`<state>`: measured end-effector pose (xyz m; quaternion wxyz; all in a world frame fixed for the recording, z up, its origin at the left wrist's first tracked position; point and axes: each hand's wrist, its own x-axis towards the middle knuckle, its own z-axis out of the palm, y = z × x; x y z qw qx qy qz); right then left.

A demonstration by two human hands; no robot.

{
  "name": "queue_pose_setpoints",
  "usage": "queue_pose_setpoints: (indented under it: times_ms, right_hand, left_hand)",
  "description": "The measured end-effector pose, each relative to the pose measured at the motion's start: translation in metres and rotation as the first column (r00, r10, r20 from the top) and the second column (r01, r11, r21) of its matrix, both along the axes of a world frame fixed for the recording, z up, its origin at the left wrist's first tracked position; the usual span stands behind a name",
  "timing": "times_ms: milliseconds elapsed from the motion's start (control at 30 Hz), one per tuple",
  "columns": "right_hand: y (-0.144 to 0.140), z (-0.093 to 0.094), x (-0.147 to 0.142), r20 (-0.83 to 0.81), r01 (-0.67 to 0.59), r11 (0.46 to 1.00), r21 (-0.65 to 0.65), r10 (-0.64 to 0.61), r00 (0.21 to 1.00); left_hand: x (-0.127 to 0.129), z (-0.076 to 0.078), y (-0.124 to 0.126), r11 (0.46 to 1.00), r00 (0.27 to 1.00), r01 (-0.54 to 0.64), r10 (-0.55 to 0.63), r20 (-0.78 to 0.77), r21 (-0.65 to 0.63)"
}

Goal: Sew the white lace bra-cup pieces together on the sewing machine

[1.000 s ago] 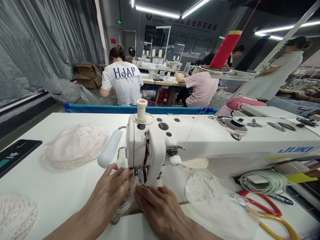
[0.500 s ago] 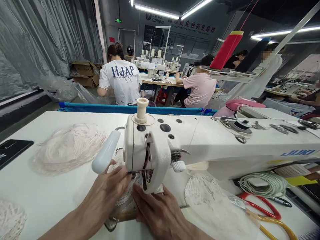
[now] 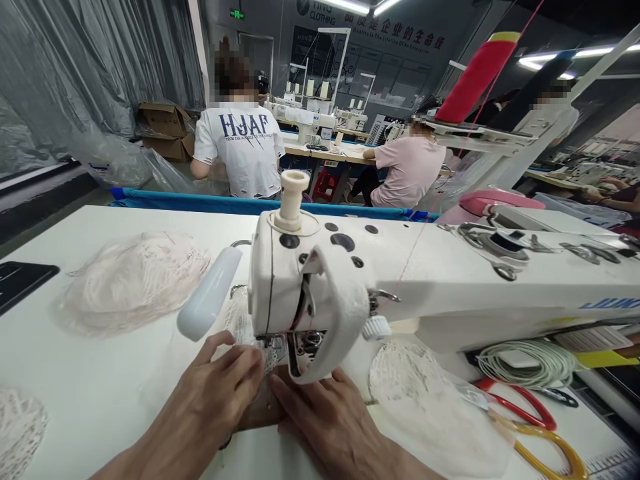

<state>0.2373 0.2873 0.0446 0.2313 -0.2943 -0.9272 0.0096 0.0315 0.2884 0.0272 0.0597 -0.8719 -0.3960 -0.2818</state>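
Note:
A white sewing machine (image 3: 440,280) stands across the white table (image 3: 100,380). My left hand (image 3: 215,393) lies flat on a strip of white lace (image 3: 243,327) just left of the needle area. On the near side of the machine head, my right hand (image 3: 325,420) presses down with fingers pointing at the presser foot (image 3: 303,343). Both hands pin the lace and a brownish piece (image 3: 257,413) under them to the table. The needle itself is hidden behind the machine head.
A pale lace heap (image 3: 133,280) lies at left, another (image 3: 20,427) at the near left corner, a bagged one (image 3: 425,393) at right. A black phone (image 3: 20,283) sits at the left edge. Red-handled scissors (image 3: 525,403), coiled cord (image 3: 530,363) and a red thread cone (image 3: 475,77) are right. Other people sew behind.
The view has tilted and drawn closer to the machine head. Both hands have stayed at the presser foot, shifting slightly as the lace fed away; less lace now shows beneath them.

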Motion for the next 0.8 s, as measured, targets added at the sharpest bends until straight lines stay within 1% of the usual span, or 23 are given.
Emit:
queue_pose_setpoints:
  times_ms: [200,367,467,567,700,800]
  right_hand:
    - [-0.001,0.0,0.001,0.0,0.012,0.999,0.04,-0.012,1.0]
    - [0.001,-0.005,0.001,-0.014,-0.011,0.999,0.034,0.011,1.0]
    - [0.003,-0.008,0.001,-0.006,-0.033,0.999,0.037,0.034,0.999]
    - [0.004,-0.008,-0.001,0.017,-0.033,0.999,0.028,0.032,0.999]
    - [0.005,-0.009,-0.005,0.025,-0.017,1.0,0.015,0.017,1.0]
    - [0.006,-0.011,-0.006,0.014,-0.023,0.999,0.028,0.023,1.0]
  left_hand:
    - [0.001,0.007,-0.003,0.999,0.997,-0.016,0.013,-0.079,-0.031]
    - [0.002,0.01,-0.001,1.0,0.998,-0.016,0.015,-0.064,-0.004]
    - [0.001,0.012,0.001,1.0,0.999,0.024,-0.024,-0.026,-0.012]
    - [0.002,0.018,0.003,0.997,0.999,0.043,-0.042,0.018,-0.059]
    - [0.001,0.031,0.007,0.99,0.997,0.034,-0.025,0.069,-0.139]
    - [-0.003,0.035,0.012,0.984,0.998,0.009,0.003,0.066,-0.181]
